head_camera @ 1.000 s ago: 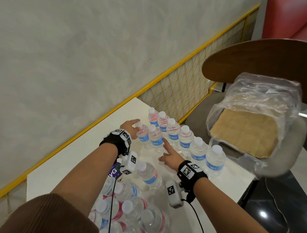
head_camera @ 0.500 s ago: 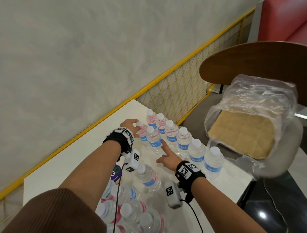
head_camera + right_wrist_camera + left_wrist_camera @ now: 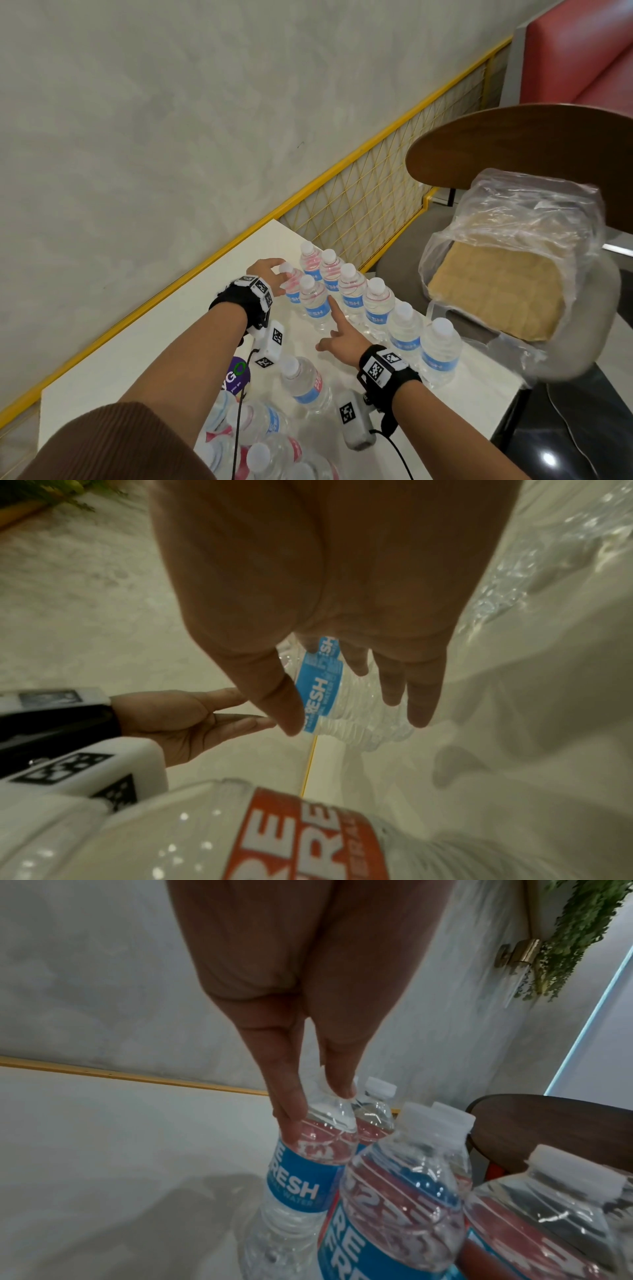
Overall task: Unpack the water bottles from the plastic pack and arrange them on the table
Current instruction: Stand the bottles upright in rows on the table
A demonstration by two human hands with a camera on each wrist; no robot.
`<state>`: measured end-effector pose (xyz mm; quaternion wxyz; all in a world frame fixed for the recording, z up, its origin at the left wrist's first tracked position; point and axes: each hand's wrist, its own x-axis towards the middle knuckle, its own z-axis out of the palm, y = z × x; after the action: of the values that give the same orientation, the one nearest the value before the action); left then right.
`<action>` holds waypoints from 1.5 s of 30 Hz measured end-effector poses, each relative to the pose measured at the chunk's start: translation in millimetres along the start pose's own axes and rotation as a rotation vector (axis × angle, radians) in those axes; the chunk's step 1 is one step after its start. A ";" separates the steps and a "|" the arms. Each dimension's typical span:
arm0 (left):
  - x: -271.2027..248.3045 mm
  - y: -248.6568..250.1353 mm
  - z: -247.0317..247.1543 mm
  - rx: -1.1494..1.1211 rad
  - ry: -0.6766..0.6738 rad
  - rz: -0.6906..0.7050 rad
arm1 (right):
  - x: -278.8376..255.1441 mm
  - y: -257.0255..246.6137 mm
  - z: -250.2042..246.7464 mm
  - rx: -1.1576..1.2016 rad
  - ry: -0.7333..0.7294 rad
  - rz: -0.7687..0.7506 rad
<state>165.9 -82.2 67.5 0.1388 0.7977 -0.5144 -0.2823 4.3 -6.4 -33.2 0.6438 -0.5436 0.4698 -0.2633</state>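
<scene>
Small clear water bottles with blue labels stand in a row along the white table's right edge. My left hand pinches the neck of the far-left bottle from above; in the left wrist view its fingertips close on that bottle just under the cap. My right hand is flat and relaxed, its index finger touching a second-row bottle. The right wrist view shows straight fingers before a bottle.
One bottle lies on its side near my right wrist. Several more lie bunched at the near edge. The emptied plastic wrap with its cardboard tray sits on a wooden-backed chair right of the table. A yellow mesh rail runs behind.
Both hands stay where they were, the left on its bottle and the right index at the second row. Only the head view has shifted a little.
</scene>
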 end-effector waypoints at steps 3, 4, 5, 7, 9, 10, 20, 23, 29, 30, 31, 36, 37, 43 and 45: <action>-7.6 2.2 0.0 0.123 0.033 -0.003 | -5.8 -3.5 -4.7 -0.037 -0.009 -0.030; -10.9 3.1 0.6 0.131 0.007 -0.011 | -8.8 -5.8 -6.8 -0.050 -0.009 -0.029; -14.3 2.6 1.6 0.115 -0.019 -0.016 | -13.1 -9.1 -8.7 -0.069 -0.013 -0.016; -26.4 1.0 4.0 0.112 -0.045 -0.003 | -23.7 -16.1 -12.2 -0.114 -0.027 0.025; -39.8 -1.9 6.4 0.203 -0.037 0.065 | -35.7 -21.7 -13.6 -0.158 -0.028 0.035; -48.1 -2.9 7.4 0.245 -0.043 0.091 | -42.8 -24.3 -13.4 -0.178 -0.018 0.026; -126.0 -20.1 17.4 0.665 -0.343 0.244 | -118.1 -48.8 14.8 -0.305 -0.221 -0.045; -140.9 -30.3 21.3 0.735 -0.384 0.307 | -136.5 -48.5 27.0 -0.359 -0.291 -0.027; -154.1 -37.8 21.1 0.740 -0.328 0.393 | -157.1 -38.9 51.2 -0.612 -0.462 0.049; -155.1 -37.8 22.2 0.726 -0.329 0.386 | -158.1 -34.1 54.1 -0.659 -0.468 0.056; -156.2 -37.6 23.3 0.721 -0.332 0.381 | -158.6 -28.8 56.3 -0.696 -0.461 0.054; -154.5 -34.9 27.7 0.739 -0.393 0.352 | -160.2 -18.3 51.1 -0.700 -0.265 0.008; -153.2 -33.6 27.6 0.754 -0.390 0.357 | -160.4 -20.0 46.7 -0.693 -0.226 0.006; -141.1 -24.0 23.4 0.745 -0.432 0.359 | -143.4 -21.5 13.4 -0.671 0.030 0.021; -136.5 -20.2 22.9 0.717 -0.419 0.358 | -135.4 -22.2 4.6 -0.626 0.089 0.028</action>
<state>124.8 50.9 80.8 -0.2065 0.6195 -0.7268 -0.2130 -44.6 104.8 30.8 0.4275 -0.6967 0.5633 -0.1204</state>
